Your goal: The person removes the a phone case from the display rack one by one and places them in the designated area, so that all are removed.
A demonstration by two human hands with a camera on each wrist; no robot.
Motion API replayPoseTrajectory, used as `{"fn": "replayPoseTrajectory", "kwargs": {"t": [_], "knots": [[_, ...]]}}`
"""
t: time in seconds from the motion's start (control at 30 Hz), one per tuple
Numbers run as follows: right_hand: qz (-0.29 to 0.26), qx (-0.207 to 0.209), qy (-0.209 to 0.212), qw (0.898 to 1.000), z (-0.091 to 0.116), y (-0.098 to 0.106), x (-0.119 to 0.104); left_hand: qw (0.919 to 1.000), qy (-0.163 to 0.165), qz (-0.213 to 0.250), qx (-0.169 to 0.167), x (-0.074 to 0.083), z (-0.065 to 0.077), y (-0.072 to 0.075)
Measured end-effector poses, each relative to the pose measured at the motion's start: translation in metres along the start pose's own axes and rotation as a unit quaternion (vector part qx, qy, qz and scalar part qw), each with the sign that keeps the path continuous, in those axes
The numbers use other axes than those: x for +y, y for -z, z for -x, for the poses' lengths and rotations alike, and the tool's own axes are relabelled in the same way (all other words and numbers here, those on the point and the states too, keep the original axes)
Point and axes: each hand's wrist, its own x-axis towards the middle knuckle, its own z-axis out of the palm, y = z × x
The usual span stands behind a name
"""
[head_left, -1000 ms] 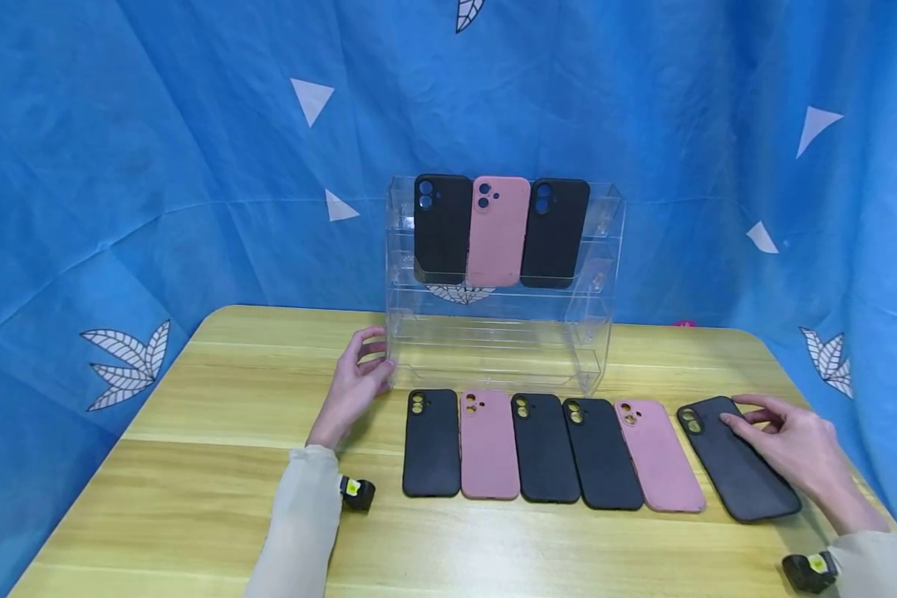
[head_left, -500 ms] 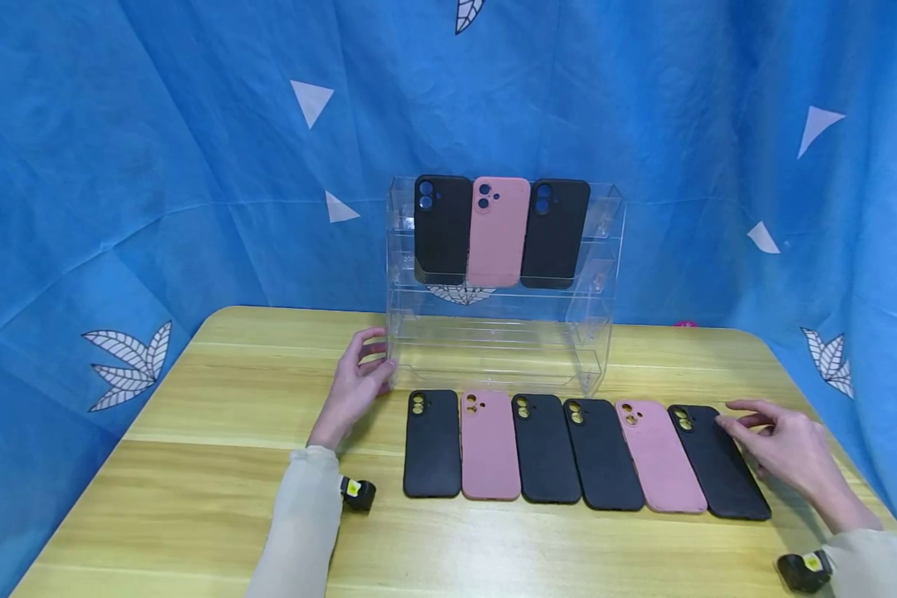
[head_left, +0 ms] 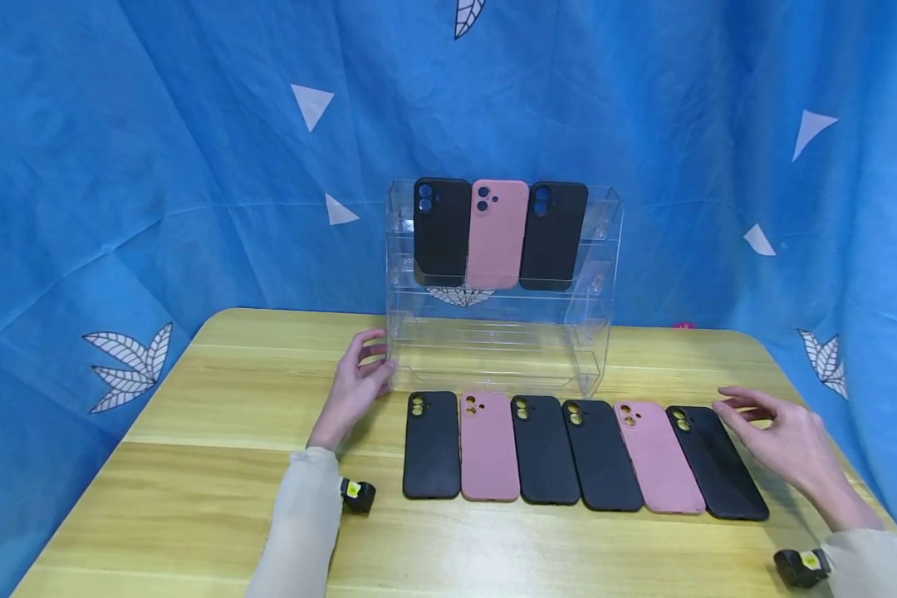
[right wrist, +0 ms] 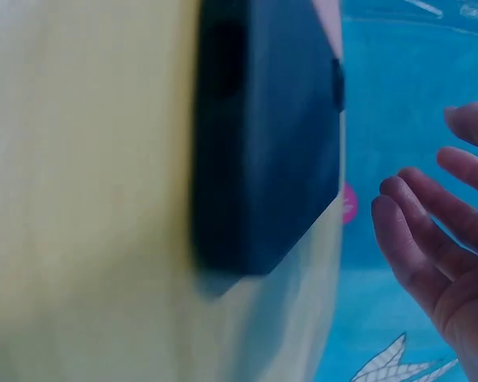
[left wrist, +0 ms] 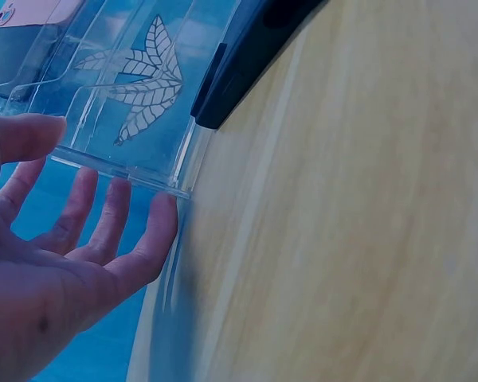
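My left hand [head_left: 359, 380] is at the left side of a clear acrylic display stand [head_left: 396, 307], its relaxed fingertips right at the side panel. The left wrist view shows the thumb [left wrist: 32, 135] overlapping the stand's edge, the fingers spread below it. To the right, my right hand [head_left: 788, 436] is over the upper right edge of the last black phone case [head_left: 718, 465] in the row, fingers loosely bent, nothing held. In the right wrist view the hand [right wrist: 446, 247] appears apart from that black case [right wrist: 287, 143].
Left of that case on the wooden table [head_left: 194, 465] lie several more, including pink phone cases [head_left: 661, 457] and black phone cases [head_left: 432, 448]. Two black cases [head_left: 441, 232] flank a pink one [head_left: 497, 232] in the stand's top tier. A blue curtain [head_left: 194, 149] hangs behind.
The rightmost black case has moved left against the pink one and lies flat in the row. My right hand has let go of it and shifted slightly up. The left hand stays put.
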Motion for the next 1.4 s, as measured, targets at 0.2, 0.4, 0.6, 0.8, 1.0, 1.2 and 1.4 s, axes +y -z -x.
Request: {"fn": "replayPoseTrajectory", "kwargs": {"t": [0.2, 0.4, 0.6, 0.8, 1.0, 1.2, 1.4], "knots": [[-0.024, 0.001, 0.005, 1.0, -0.007, 0.0, -0.026, 1.0, -0.001, 0.005, 0.001, 0.0, 0.0, 0.0], [-0.041, 0.004, 0.013, 0.999, -0.017, -0.003, -0.048, 1.0, -0.001, 0.005, -0.002, -0.001, -0.001, 0.0], [-0.052, -0.004, 0.008, 0.999, -0.027, -0.012, -0.063, 1.0, 0.0, 0.004, 0.0, 0.0, -0.002, -0.001], [-0.071, 0.009, 0.016, 0.997, -0.037, -0.025, -0.076, 1.0, 0.001, -0.006, 0.003, 0.002, -0.001, -0.001], [-0.104, 0.028, 0.017, 0.994, -0.048, -0.039, -0.088, 0.9978, -0.03, -0.058, 0.014, 0.004, -0.001, 0.002], [-0.143, 0.051, 0.012, 0.988, -0.059, -0.055, -0.099, 0.987, -0.123, -0.068, 0.078, 0.021, -0.006, 0.003], [-0.177, 0.078, 0.0, 0.981, -0.07, -0.067, -0.111, 0.9655, -0.198, -0.058, 0.159, 0.055, -0.016, -0.004]]}}
